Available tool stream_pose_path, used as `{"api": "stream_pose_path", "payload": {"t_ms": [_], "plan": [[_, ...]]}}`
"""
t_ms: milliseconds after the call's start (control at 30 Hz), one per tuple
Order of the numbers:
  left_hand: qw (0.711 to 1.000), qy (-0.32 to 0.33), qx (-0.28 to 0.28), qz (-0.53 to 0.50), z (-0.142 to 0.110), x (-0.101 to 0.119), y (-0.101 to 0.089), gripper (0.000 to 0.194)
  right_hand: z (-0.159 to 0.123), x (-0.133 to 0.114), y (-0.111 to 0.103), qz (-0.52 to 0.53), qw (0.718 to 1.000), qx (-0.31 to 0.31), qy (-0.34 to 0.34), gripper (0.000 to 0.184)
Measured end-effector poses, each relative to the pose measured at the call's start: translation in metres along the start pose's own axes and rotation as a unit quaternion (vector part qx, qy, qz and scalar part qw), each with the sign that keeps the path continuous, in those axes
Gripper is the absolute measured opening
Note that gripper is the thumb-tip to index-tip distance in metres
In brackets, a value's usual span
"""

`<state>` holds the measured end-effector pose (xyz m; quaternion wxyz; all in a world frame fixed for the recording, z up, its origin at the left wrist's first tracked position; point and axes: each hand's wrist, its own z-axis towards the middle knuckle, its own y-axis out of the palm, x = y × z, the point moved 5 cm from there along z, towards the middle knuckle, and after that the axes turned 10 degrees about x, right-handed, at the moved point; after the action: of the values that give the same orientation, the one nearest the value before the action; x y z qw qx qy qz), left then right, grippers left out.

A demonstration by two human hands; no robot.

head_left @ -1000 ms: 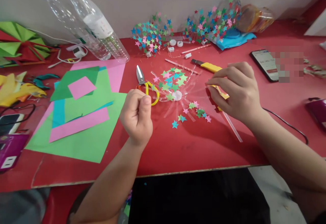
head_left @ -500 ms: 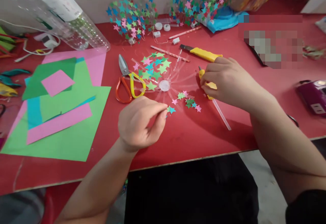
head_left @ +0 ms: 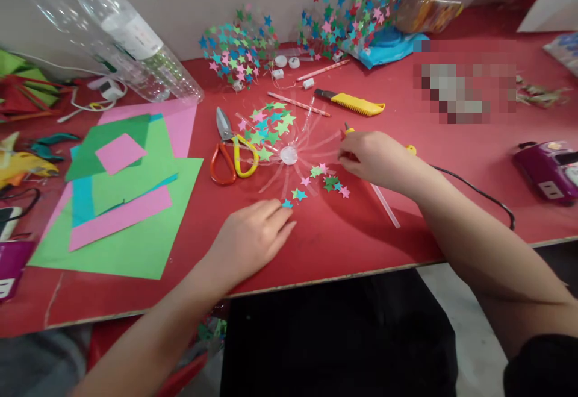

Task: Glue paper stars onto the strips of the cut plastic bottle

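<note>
My left hand (head_left: 255, 231) lies low on the red table, palm down with the fingers stretched out and holding nothing visible. Its fingertips are beside a small blue paper star (head_left: 288, 203). My right hand (head_left: 374, 156) is closed around a yellow hot glue gun (head_left: 410, 150), mostly hidden by the hand; the nozzle points away to the upper left and a clear glue stick (head_left: 386, 207) shows below. Between the hands spreads a cut clear plastic bottle piece (head_left: 289, 155), its strips fanned out from a round centre. Green, pink and blue stars cover its far-left strips.
Scissors (head_left: 237, 150) lie left of the plastic piece, near stacked coloured paper (head_left: 135, 258). Behind are a yellow cutter (head_left: 359, 103), pencils (head_left: 300, 103) and star-covered clear pieces (head_left: 239, 47). Plastic bottles (head_left: 135, 38) lean at the back left. A purple power socket box (head_left: 548, 174) stands right.
My left hand has gone from a raised pinch to lying flat on the table, and a blue star now shows by its fingertips. My right hand, holding the glue gun, has shifted slightly left.
</note>
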<state>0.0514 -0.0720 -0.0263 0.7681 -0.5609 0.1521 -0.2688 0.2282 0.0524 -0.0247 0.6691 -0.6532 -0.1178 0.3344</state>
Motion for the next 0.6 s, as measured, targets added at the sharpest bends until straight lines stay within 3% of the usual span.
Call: {"api": "stream_pose_path", "payload": {"t_ms": [133,300,600], "plan": [[0.997,-0.056,-0.059,0.007,-0.004,-0.022,0.022,0.048,0.002,0.007,-0.007,0.029,0.996,0.06,0.051,0.015],[0.989,-0.106,-0.101,-0.007,0.004,-0.038,0.036,0.07,0.002,0.005,-0.005,0.018,0.997,0.062,0.037,0.016],[0.979,-0.129,-0.158,-0.027,0.02,-0.055,0.057,0.083,0.0,0.003,-0.004,-0.01,0.998,0.058,0.022,0.016]]}}
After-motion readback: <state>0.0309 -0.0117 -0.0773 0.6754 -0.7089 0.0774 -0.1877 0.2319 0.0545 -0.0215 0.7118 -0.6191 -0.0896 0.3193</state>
